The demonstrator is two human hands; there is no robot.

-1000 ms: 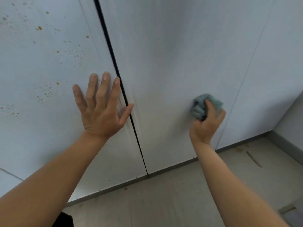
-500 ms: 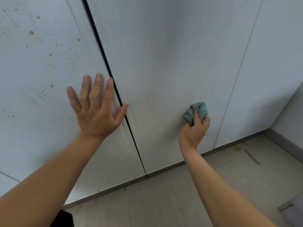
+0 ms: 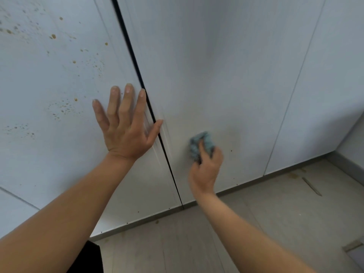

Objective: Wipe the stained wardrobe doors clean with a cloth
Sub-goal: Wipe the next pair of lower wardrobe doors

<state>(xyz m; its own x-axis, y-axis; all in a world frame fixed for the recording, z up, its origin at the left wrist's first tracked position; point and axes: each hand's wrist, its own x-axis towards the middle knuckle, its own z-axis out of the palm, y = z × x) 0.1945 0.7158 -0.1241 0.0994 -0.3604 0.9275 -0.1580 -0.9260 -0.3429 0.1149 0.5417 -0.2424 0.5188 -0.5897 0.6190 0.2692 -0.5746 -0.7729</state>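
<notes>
The left hand [image 3: 126,133] lies flat on the stained left door [image 3: 49,85], arm outstretched, fingers spread, with its thumb reaching across the dark gap [image 3: 134,56]. The right hand [image 3: 204,168] grips a bunched blue-green cloth [image 3: 201,143] against the middle door [image 3: 216,75] — low down, near that door's left edge.

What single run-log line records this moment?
left hand: flat on stained door | right hand: grips cloth against middle door

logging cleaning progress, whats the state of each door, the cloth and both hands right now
left door, speckled with brown stains
middle door, mostly clean, a few dark specks
cloth, bunched, pressed against middle door
left hand, flat on left door, fingers spread
right hand, grips cloth
</notes>
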